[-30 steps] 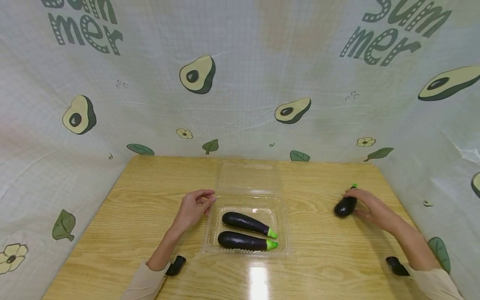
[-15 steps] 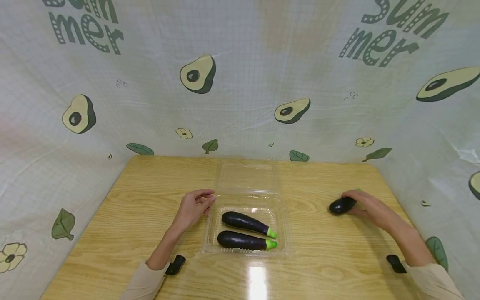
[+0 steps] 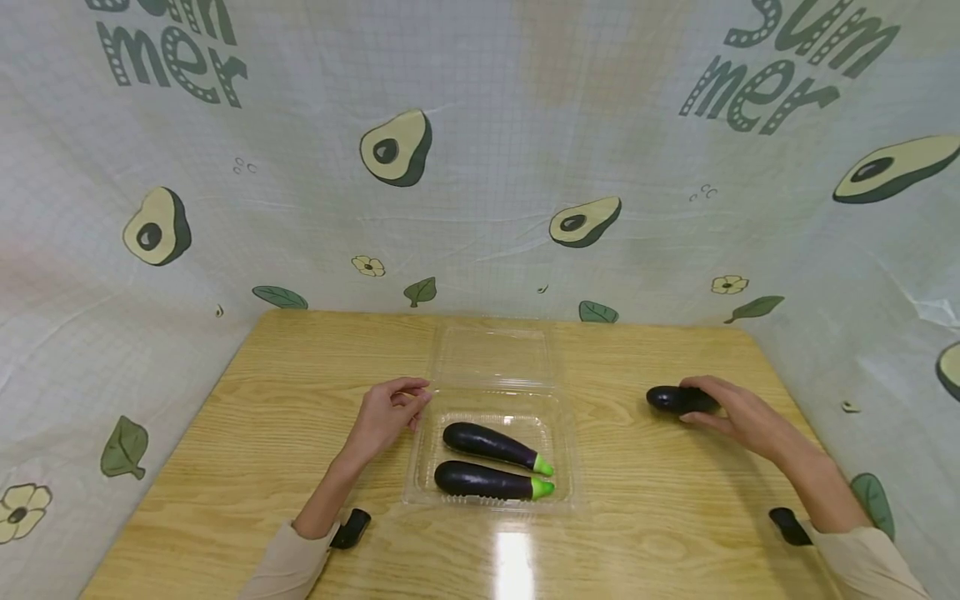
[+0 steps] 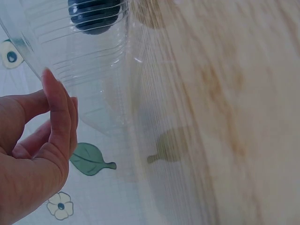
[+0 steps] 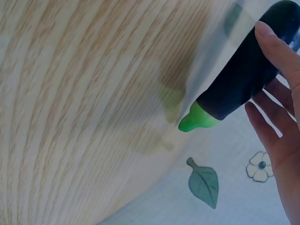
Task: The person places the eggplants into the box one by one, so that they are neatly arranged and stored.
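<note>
A: What's all that at the back?

B: A pale cloth (image 3: 487, 125) printed with avocados, leaves and "Summer". Below it spreads a wood-grain surface (image 3: 225, 467), and on that sits a clear plastic container (image 3: 498, 404); the cloth rises behind the container and off to both sides. Its lid (image 3: 495, 354) lies open, on the container's far side.

A: And the hands?

B: The left hand (image 3: 387, 415) is at the container's left rim, near the lid's hinge, fingertips close together. I cannot tell whether they pinch the rim. The right hand (image 3: 738, 414) is well to the container's right, thumb and fingers clamped round an eggplant (image 3: 666, 400).

A: Which way does that one point?

B: Its rounded end faces the container (the hand hides its stem in the head view, though the right wrist view shows it).

A: Any more of them?

B: Two inside the container, lying lengthwise across it: a farther eggplant (image 3: 487, 443) and a nearer eggplant (image 3: 483, 481).

A: Anything smaller?

B: Their green stems (image 3: 543, 489), toward the container's right wall.
</note>
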`<state>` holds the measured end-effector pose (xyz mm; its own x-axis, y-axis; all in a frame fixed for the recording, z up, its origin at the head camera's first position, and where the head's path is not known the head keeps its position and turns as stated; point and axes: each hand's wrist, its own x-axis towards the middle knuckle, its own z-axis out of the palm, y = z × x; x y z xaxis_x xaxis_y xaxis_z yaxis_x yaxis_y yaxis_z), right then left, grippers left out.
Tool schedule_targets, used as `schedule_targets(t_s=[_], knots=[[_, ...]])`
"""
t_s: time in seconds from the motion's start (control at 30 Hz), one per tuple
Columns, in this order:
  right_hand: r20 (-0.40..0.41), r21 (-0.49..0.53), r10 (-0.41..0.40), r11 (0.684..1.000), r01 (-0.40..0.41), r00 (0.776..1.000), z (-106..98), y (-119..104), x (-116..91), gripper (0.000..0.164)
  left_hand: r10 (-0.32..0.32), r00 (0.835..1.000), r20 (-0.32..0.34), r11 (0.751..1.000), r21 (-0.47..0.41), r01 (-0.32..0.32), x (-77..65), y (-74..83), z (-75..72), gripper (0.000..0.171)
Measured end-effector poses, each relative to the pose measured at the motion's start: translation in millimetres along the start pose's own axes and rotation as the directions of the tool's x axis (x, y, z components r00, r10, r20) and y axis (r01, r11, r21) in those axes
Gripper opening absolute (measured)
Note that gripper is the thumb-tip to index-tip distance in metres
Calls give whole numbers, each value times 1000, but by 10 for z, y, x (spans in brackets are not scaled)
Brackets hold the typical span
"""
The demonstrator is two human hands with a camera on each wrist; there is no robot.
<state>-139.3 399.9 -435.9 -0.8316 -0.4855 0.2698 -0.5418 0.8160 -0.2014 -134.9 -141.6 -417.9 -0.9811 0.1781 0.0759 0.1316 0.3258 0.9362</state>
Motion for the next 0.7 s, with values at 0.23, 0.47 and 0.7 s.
schedule_targets(t_s=[0.23, 0.47, 0.7], knots=[[-34, 9, 47, 999, -46, 998, -46, -94, 26, 51, -32, 999, -4, 999, 11, 32, 98, -258, 19, 29], [-53, 8, 63, 998, -62, 997, -85, -167, 52, 51, -30, 1000, -4, 1000, 4, 30, 105, -321, 20, 31], [-74, 5, 61, 998, -61, 995, -128, -277, 112, 51, -21, 1000, 10, 1000, -16, 22, 55, -141, 5, 30]])
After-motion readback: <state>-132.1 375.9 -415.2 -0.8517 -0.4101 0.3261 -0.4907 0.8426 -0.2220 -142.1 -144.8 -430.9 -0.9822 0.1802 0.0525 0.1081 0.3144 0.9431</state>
